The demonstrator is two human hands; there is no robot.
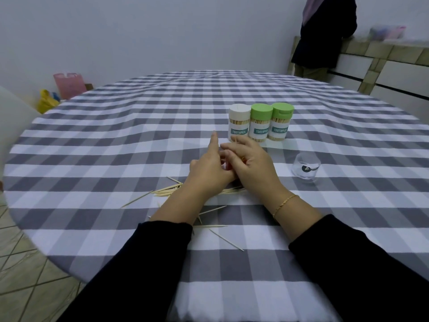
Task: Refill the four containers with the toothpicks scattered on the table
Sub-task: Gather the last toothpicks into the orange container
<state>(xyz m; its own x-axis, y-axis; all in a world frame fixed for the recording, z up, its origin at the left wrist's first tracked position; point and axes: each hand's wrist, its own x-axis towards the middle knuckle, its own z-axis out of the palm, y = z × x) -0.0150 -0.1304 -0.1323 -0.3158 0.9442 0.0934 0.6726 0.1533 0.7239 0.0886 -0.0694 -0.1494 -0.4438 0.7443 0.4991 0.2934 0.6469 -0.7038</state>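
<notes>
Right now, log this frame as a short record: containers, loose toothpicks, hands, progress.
capped containers: three upright in a row, white-lidded container, two green-lidded containers
open container: clear container, uncapped, right of the hands
loose toothpicks: scattered toothpicks near the wrists
left hand: forefinger extended
right hand: curled round a few toothpicks
progress: fourth container looks unfilled

Grey-white checked tablecloth (139, 126), green lids (261, 111)
</notes>
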